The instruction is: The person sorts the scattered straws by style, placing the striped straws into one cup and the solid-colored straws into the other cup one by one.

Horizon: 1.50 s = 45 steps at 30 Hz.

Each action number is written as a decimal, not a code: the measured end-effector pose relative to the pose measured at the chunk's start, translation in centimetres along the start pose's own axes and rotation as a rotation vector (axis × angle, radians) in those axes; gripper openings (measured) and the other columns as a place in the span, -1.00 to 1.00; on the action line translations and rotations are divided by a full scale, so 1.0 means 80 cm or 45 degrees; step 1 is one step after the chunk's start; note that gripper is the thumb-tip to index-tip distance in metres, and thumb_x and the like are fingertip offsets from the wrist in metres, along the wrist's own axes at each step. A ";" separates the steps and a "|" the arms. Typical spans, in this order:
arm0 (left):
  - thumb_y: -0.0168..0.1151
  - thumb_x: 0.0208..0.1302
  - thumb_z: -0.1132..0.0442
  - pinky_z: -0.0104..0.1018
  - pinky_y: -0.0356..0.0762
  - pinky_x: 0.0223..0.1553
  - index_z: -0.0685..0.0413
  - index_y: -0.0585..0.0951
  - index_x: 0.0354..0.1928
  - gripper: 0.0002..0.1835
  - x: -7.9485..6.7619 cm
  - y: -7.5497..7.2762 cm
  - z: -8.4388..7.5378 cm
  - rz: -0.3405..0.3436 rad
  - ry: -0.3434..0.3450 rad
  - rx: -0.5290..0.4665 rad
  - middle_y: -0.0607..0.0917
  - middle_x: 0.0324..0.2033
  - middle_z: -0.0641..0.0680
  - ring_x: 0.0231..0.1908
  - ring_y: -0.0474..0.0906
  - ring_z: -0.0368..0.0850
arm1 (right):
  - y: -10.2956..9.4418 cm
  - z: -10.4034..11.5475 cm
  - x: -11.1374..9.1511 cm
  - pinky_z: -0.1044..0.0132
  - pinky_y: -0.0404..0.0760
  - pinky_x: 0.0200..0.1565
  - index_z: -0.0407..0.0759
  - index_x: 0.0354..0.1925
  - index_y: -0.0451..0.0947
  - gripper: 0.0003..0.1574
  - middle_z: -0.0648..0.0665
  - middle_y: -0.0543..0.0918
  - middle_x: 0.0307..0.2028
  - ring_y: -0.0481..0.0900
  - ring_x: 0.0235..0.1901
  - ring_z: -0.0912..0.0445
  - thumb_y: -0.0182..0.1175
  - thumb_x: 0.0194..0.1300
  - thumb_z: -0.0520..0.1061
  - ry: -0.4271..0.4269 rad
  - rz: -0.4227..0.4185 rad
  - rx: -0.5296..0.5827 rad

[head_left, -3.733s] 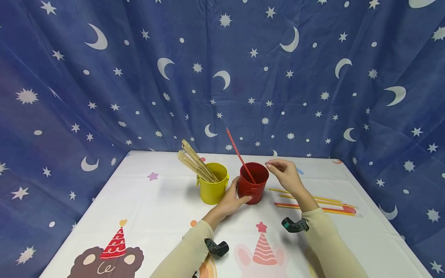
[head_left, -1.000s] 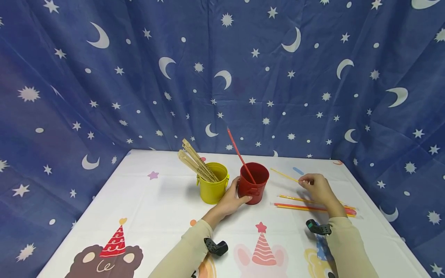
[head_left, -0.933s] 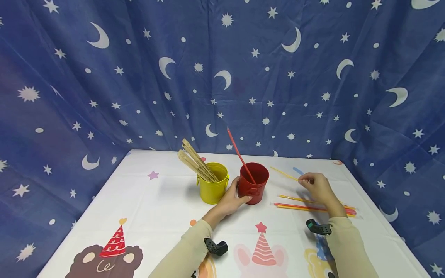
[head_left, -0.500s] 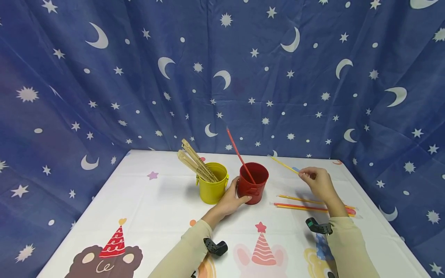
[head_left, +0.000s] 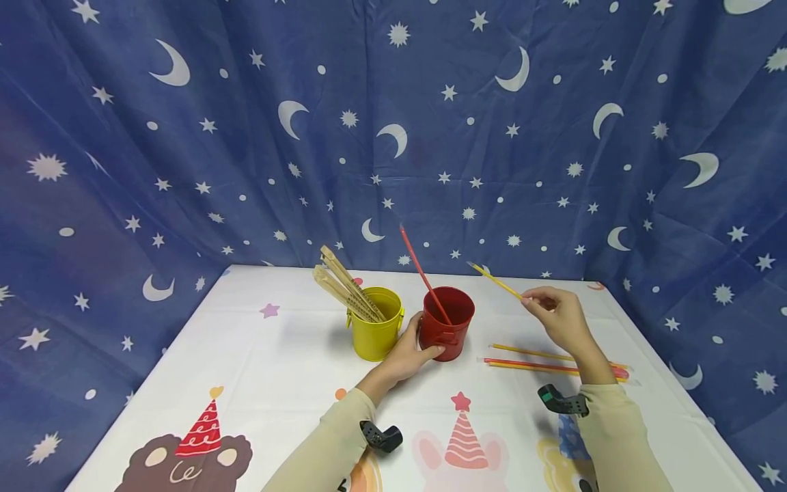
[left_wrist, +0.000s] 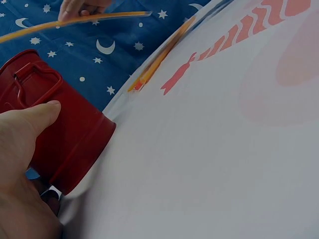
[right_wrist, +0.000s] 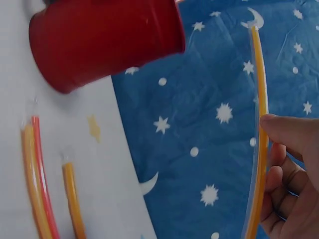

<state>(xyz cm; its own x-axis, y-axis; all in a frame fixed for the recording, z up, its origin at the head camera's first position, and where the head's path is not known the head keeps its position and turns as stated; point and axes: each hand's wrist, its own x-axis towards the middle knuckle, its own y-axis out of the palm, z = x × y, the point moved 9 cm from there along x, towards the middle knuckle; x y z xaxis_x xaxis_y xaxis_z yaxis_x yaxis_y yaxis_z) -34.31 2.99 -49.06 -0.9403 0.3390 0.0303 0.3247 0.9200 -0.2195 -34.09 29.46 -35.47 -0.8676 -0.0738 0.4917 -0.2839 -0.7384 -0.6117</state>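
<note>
My left hand grips a small red bucket low on its side, thumb across the front below the folded handle, as the left wrist view shows. A red straw leans out of the bucket toward the back left. To the right, my right hand pinches a yellow-orange straw in a clear wrapper between thumb and fingers. That straw is held up over the table, its free end slanting up and left toward the bucket. In the right wrist view the loose wrapper shows along the straw.
Left of the red bucket stands a yellow bucket with several tan, paper-wrapped sticks leaning left. Several wrapped straws, red and yellow-orange, lie on the white printed tablecloth below my right hand. A blue starry curtain hangs behind.
My right hand went from beside the red bucket's rim to the straws at right, took a yellow-orange one and lifted it, now moving slightly left. The left hand stayed on the bucket.
</note>
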 end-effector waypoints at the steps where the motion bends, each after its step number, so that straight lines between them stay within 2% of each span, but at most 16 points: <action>1: 0.32 0.34 0.13 0.17 0.00 0.59 -0.01 0.01 0.60 -0.08 0.000 -0.001 -0.001 -0.002 0.002 -0.005 0.16 0.57 0.12 0.60 0.01 0.09 | 0.001 0.005 0.001 0.49 0.43 -0.45 -0.37 -0.18 0.71 -0.84 -0.10 0.56 -0.46 0.42 -0.47 0.27 0.30 0.34 -0.27 -0.010 0.003 0.018; 5: 0.31 0.35 0.15 0.16 0.00 0.59 0.00 0.00 0.60 -0.08 -0.001 -0.004 -0.003 -0.013 0.001 -0.010 0.15 0.58 0.12 0.59 0.01 0.09 | 0.002 0.020 0.004 0.46 0.44 -0.43 -0.36 -0.15 0.70 -0.81 0.01 0.54 -0.46 0.43 -0.45 0.26 0.29 0.37 -0.23 -0.020 0.018 0.141; 9: 0.31 0.35 0.15 0.14 -0.01 0.60 0.01 0.00 0.60 -0.08 -0.001 -0.004 -0.005 -0.017 0.003 0.001 0.16 0.58 0.12 0.59 0.01 0.08 | 0.003 0.038 0.006 0.46 0.45 -0.42 -0.44 -0.10 0.67 -0.78 0.16 0.60 -0.43 0.43 -0.45 0.27 0.26 0.38 -0.27 -0.020 0.031 0.363; 12: 0.30 0.36 0.15 0.16 -0.01 0.60 0.03 0.00 0.60 -0.08 0.000 -0.002 -0.005 -0.012 0.011 0.001 0.16 0.58 0.14 0.59 0.01 0.10 | 0.009 0.053 0.009 0.50 0.53 -0.32 -0.52 -0.07 0.63 -0.74 0.18 0.66 -0.38 0.50 -0.40 0.30 0.23 0.39 -0.30 -0.028 0.048 0.514; 15: 0.30 0.36 0.15 0.17 -0.02 0.60 0.04 0.00 0.60 -0.08 0.000 -0.002 -0.004 -0.008 0.008 -0.001 0.15 0.58 0.15 0.60 0.00 0.11 | 0.016 0.067 0.013 0.52 0.58 -0.21 -0.52 -0.07 0.62 -0.75 0.18 0.68 -0.35 0.56 -0.33 0.31 0.23 0.40 -0.30 -0.020 0.052 0.605; 21: 0.31 0.35 0.14 0.16 -0.04 0.60 0.00 0.01 0.60 -0.09 -0.003 -0.001 -0.002 -0.002 -0.008 0.003 0.15 0.58 0.13 0.60 0.00 0.09 | 0.021 0.095 0.022 0.50 0.63 -0.09 -0.29 -0.15 0.70 -0.86 0.20 0.73 -0.35 0.61 -0.26 0.30 0.21 0.40 -0.33 -0.003 -0.018 0.780; 25: 0.31 0.34 0.15 0.17 -0.05 0.60 -0.01 0.02 0.59 -0.09 -0.003 -0.001 -0.002 -0.004 0.007 0.005 0.16 0.58 0.12 0.59 0.01 0.09 | 0.020 0.115 0.024 0.46 0.63 -0.08 -0.07 -0.22 0.73 -0.75 0.17 0.75 -0.37 0.63 -0.27 0.28 0.20 0.38 -0.37 -0.004 -0.117 0.938; 29: 0.31 0.35 0.14 0.19 -0.04 0.60 -0.03 0.03 0.59 -0.10 -0.003 0.000 0.001 -0.004 0.003 -0.002 0.16 0.58 0.11 0.59 0.01 0.09 | 0.024 0.130 0.023 0.43 0.62 -0.13 0.01 -0.26 0.74 -0.62 0.13 0.75 -0.40 0.63 -0.33 0.26 0.16 0.37 -0.44 -0.025 -0.187 1.084; 35: 0.31 0.36 0.15 0.18 -0.04 0.60 -0.01 0.02 0.59 -0.10 -0.002 0.002 0.001 0.001 0.002 -0.027 0.16 0.58 0.11 0.60 0.00 0.08 | 0.030 0.136 0.022 0.42 0.63 -0.13 0.01 -0.26 0.74 -0.58 0.10 0.75 -0.41 0.64 -0.36 0.26 0.14 0.36 -0.47 -0.048 -0.215 1.144; 41: 0.30 0.36 0.17 0.18 -0.04 0.60 0.01 0.01 0.59 -0.10 -0.004 0.004 -0.004 0.011 -0.004 -0.036 0.14 0.58 0.11 0.60 -0.02 0.09 | 0.012 0.143 0.018 0.42 0.65 -0.10 -0.10 -0.23 0.74 -0.64 0.06 0.77 -0.39 0.66 -0.35 0.23 0.15 0.36 -0.47 -0.135 -0.322 1.228; 45: 0.30 0.36 0.17 0.17 -0.05 0.60 -0.03 0.02 0.60 -0.11 -0.004 0.001 -0.006 0.015 -0.004 -0.036 0.14 0.59 0.10 0.60 -0.02 0.07 | 0.015 0.147 0.018 0.41 0.63 -0.11 -0.10 -0.24 0.74 -0.61 0.05 0.77 -0.40 0.65 -0.35 0.23 0.12 0.36 -0.50 -0.161 -0.323 1.281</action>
<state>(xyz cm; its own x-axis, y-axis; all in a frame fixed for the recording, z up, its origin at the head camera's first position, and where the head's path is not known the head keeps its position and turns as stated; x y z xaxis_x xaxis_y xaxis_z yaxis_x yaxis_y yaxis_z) -33.93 3.06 -48.65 -0.9368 0.3490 0.0252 0.3381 0.9213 -0.1923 -30.86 20.58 -28.17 -0.7647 0.1344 0.6302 0.0699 -0.9549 0.2885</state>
